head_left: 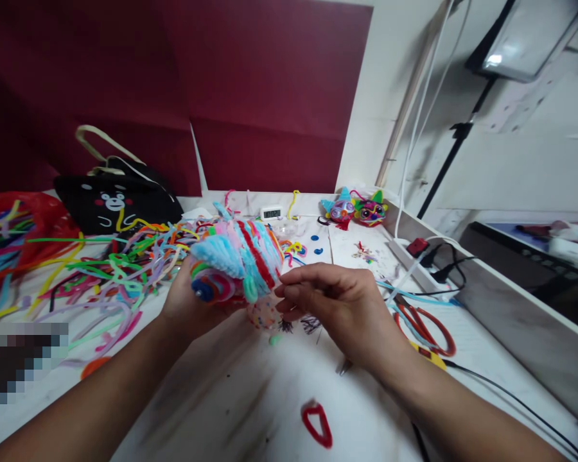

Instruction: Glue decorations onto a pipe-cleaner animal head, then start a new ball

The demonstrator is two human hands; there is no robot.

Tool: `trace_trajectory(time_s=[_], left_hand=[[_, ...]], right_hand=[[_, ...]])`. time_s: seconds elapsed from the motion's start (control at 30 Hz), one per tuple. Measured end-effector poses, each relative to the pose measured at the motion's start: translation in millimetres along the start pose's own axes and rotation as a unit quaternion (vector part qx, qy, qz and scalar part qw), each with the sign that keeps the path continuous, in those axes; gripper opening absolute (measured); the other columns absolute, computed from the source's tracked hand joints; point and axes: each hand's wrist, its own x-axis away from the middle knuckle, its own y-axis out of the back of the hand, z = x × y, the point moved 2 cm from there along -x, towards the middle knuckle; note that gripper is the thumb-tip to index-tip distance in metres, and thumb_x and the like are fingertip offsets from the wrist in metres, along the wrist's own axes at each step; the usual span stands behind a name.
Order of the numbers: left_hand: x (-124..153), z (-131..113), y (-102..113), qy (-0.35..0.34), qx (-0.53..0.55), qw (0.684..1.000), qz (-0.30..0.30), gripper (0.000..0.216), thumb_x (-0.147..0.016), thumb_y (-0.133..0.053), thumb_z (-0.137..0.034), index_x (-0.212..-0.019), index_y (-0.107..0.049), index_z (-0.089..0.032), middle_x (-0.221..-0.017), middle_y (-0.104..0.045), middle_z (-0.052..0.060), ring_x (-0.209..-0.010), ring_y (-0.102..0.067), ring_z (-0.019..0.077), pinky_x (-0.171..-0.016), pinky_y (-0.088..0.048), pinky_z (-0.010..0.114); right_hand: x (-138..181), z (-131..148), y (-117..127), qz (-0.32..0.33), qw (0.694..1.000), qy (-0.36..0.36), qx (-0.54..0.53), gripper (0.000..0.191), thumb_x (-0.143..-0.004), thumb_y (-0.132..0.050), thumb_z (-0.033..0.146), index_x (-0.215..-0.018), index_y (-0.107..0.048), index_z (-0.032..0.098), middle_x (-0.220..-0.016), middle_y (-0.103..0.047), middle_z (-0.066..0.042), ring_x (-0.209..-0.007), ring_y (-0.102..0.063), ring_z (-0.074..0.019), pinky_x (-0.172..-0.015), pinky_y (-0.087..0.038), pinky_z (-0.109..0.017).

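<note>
My left hand (185,298) is wrapped round a colourful craft figure (241,256) covered in fuzzy pipe cleaners, holding it above the table. It has light blue pointed ears, coiled discs in blue, pink and green, and a red stripe among pale blue and pink windings. My right hand (340,305) is closed in a pinch at the figure's right side, by the end of the red stripe. What lies between those fingertips is too small to make out. A bent loop of red pipe cleaner (316,425) lies on the table below my right hand.
Loose pipe cleaners (120,263) are heaped at the left, beside a black bag (118,202). Two finished-looking figures (354,208) stand at the back right, near a small white timer (271,213). On the right are a power strip (421,266), orange-handled scissors (428,327) and a yellow corded tool (428,355).
</note>
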Motion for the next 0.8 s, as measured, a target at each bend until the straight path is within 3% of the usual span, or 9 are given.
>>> trace_trajectory(time_s=[0.13,0.33,0.47,0.63,0.8], left_hand=[[3,0,-5,-0.003,-0.017,1.000,0.002,0.053,-0.098,-0.029,-0.046,-0.093,-0.072,-0.016,-0.080,-0.076,0.008,-0.068,-0.071,0.0241,-0.056,-0.061,0.035],[2,1,-4,-0.015,-0.014,1.000,0.017,0.056,-0.099,-0.028,-0.048,-0.093,-0.073,-0.015,-0.080,-0.076,0.010,-0.071,-0.072,0.0235,-0.062,-0.063,0.035],[2,0,-2,-0.011,-0.016,1.000,0.019,0.059,-0.100,-0.024,-0.047,-0.094,-0.073,-0.015,-0.082,-0.076,0.009,-0.071,-0.072,0.0241,-0.063,-0.064,0.037],[3,-1,-3,-0.024,0.006,0.999,0.032,0.052,-0.098,-0.032,-0.047,-0.098,-0.073,-0.015,-0.083,-0.076,0.009,-0.070,-0.073,0.0240,-0.058,-0.063,0.035],[4,-2,-4,-0.022,0.002,1.000,-0.002,0.055,-0.099,-0.028,-0.046,-0.093,-0.073,-0.014,-0.080,-0.076,0.011,-0.070,-0.073,0.0250,-0.058,-0.063,0.036]], right_hand=[[3,-3,-1,-0.031,0.998,0.030,0.052,0.006,-0.079,-0.075,0.027,-0.081,-0.079,0.024,-0.071,-0.075,0.000,-0.063,-0.070,-0.0146,-0.059,-0.059,-0.029],[13,2,-3,-0.052,0.976,0.109,0.182,0.017,-0.087,-0.065,0.020,-0.091,-0.080,0.026,-0.079,-0.069,0.000,-0.073,-0.067,-0.0142,-0.067,-0.054,-0.029],[19,-1,-4,-0.027,0.994,0.053,0.094,0.017,-0.087,-0.067,0.025,-0.099,-0.079,0.026,-0.089,-0.068,-0.001,-0.071,-0.069,-0.0146,-0.069,-0.059,-0.031],[19,-6,-3,0.002,0.998,-0.047,-0.033,0.028,-0.075,-0.080,0.022,-0.102,-0.078,0.026,-0.094,-0.074,0.000,-0.081,-0.073,-0.0158,-0.077,-0.061,-0.030],[17,-11,1,-0.011,0.995,-0.047,-0.084,0.025,-0.074,-0.082,0.028,-0.098,-0.080,0.025,-0.092,-0.076,-0.001,-0.081,-0.074,-0.0147,-0.081,-0.062,-0.031]])
